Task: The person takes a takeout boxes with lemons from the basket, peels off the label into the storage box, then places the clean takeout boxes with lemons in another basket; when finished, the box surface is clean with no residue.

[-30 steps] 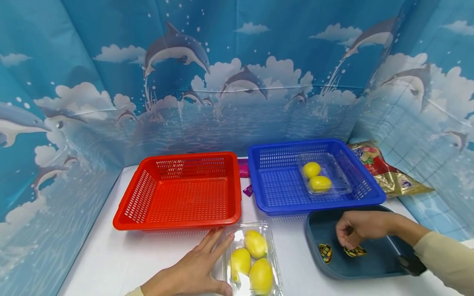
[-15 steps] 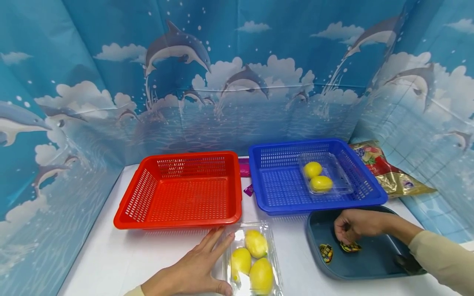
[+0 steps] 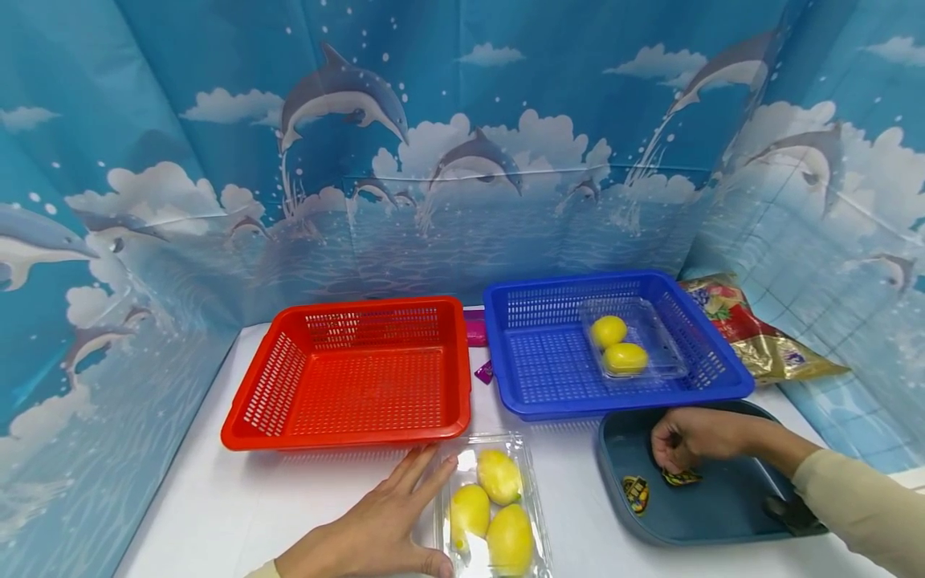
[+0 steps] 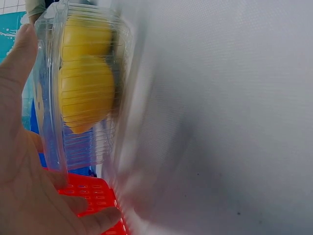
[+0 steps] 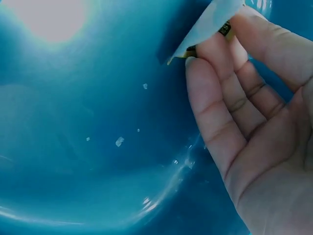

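Observation:
My left hand (image 3: 383,514) lies with fingers spread along the left side of a clear plastic box (image 3: 531,482) with three lemons (image 3: 510,538) inside. In the left wrist view, its thumb and fingers (image 4: 29,54) touch the side of the box (image 4: 56,142). Inside the dark teal tub (image 3: 723,526), my right hand (image 3: 694,441) pinches a small flat black-and-yellow printed piece (image 3: 682,477). The right wrist view shows the pale back of this piece (image 5: 210,22) between thumb and fingers. A similar printed piece (image 3: 636,494) lies in the tub to the left.
A red basket (image 3: 376,437) stands back left. The blue basket (image 3: 549,405) behind the tub bears a clear box (image 3: 661,345) with two lemons (image 3: 625,359). A gold-and-red bag (image 3: 776,353) lies at right. Purple packets (image 3: 484,372) sit between the baskets. Small crumbs (image 5: 120,142) dot the tub floor.
My right hand has shifted slightly left in the tub, bringing the printed piece along. The left hand and the box under it have stayed in place.

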The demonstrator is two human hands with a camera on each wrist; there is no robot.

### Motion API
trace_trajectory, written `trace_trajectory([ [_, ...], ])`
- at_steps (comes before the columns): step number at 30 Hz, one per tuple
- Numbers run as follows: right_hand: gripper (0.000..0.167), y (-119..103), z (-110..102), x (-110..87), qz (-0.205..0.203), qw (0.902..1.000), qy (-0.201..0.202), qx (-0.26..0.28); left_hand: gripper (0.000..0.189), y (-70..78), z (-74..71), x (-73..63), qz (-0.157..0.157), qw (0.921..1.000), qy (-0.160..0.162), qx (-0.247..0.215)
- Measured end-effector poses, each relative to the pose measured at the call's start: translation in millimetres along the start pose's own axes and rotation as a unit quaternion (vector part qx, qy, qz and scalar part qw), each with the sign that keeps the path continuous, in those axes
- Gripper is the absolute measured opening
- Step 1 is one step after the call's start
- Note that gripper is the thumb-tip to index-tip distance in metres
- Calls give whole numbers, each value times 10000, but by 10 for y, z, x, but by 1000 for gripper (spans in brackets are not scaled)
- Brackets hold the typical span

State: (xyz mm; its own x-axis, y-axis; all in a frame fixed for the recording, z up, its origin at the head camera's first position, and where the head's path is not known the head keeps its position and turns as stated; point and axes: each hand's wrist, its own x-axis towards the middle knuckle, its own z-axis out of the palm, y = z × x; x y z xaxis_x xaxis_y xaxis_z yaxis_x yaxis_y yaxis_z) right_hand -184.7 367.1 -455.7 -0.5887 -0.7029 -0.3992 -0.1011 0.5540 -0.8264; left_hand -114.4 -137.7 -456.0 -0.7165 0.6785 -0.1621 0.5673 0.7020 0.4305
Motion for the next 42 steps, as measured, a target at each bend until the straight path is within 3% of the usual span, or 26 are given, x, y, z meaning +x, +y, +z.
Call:
trace_trajectory([
  [9,19,-5,20,15,156,9998,6,117,122,-8,8,4,42,10000,41,29],
  [20,7,-41,39,15,455,9988,156,132,122,2,1,7,10,10000,15,-8],
  [29,18,-78,0,-39,681,9958,143,595,122,4,1,4,-30,10000,-5,6],
  [42,26,-59,-58,-144,-76,9973,-106,718,121,-2,6,2,2,10000,31,60],
])
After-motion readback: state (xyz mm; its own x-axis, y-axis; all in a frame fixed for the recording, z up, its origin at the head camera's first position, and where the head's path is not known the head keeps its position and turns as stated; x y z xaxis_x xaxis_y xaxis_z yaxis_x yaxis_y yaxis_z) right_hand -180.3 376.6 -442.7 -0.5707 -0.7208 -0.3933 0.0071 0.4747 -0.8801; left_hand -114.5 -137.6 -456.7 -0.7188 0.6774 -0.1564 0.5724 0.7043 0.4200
